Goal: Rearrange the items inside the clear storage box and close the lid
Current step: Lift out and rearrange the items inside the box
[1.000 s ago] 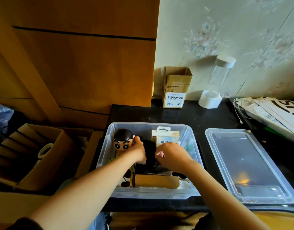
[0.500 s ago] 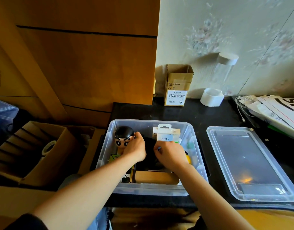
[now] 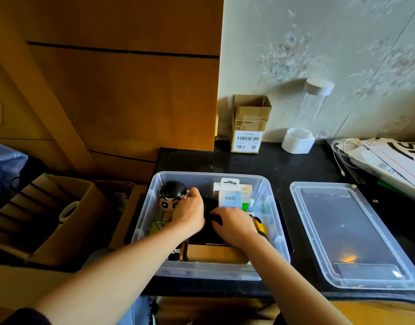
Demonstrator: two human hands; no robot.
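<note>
The clear storage box (image 3: pixel 275 233) stands open on the black counter, its lid (image 3: pixel 352 233) lying flat to its right. Inside are a cartoon figure with black hair (image 3: pixel 171 195), a white packet marked 880 (image 3: pixel 232 195), a wooden box (image 3: pixel 213 254) at the near wall, a yellow item (image 3: pixel 260 227) and a black item (image 3: pixel 209 227) in the middle. My left hand (image 3: pixel 190 213) reaches in between the figure and the black item, fingers curled. My right hand (image 3: pixel 234 225) curls over the black item's right side. What each hand holds is hidden.
A small cardboard box (image 3: pixel 250 124) and a clear cylinder with a white cap (image 3: pixel 307 111) stand at the wall. Papers and a white cable (image 3: pixel 384 160) lie at the right. An open cardboard carton (image 3: pixel 49 216) sits lower, left of the counter.
Both hands have stayed inside the box around the black item, shifting slightly; the right hand has slid a little nearer and lower. The view has dipped a little.
</note>
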